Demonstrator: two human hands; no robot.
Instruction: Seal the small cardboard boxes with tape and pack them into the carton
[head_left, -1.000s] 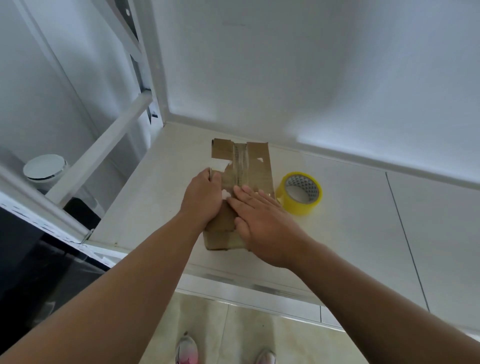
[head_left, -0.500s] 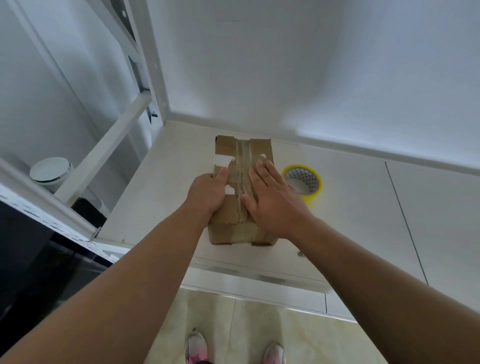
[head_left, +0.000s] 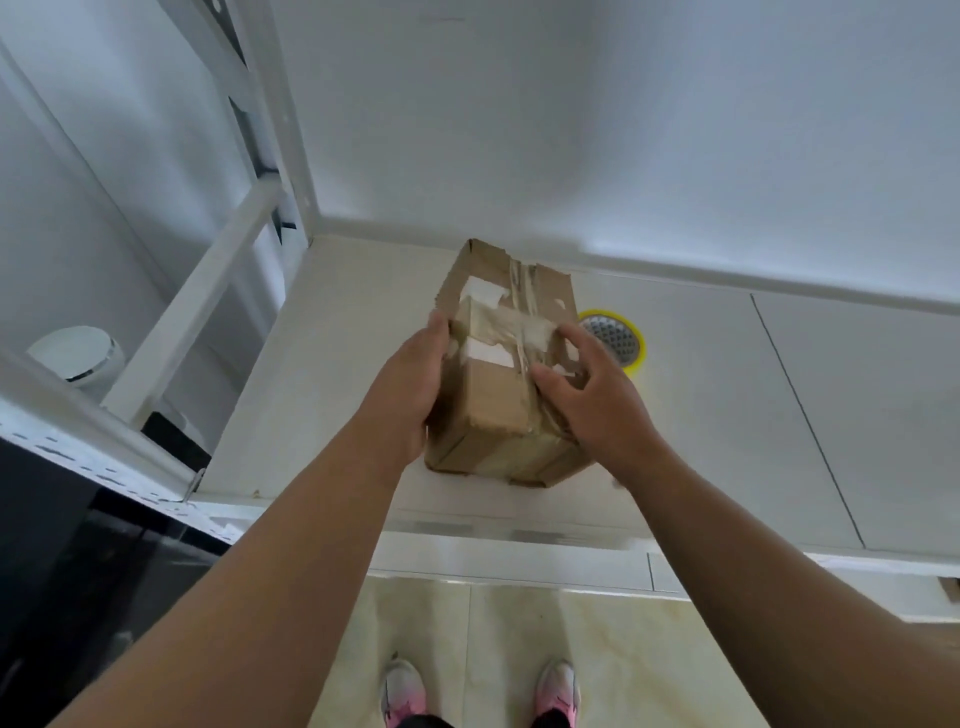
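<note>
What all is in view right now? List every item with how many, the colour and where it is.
cardboard box: one, brown with clear tape and white patches, at the counter's front, between both hands
tape roll: one, yellow, on the counter behind the box's right side, partly hidden
counter: one, white, ahead of the person
wall: one, white, behind the counter
metal frame: one, white, left of the counter
round lidded container: one, white, low at far left
floor: one, beige tiles, below the counter's edge
shoes: two, pink and white, on the floor at the bottom
left hand: one, grips the box's left side
right hand: one, grips the box's right side, fingers spread
</note>
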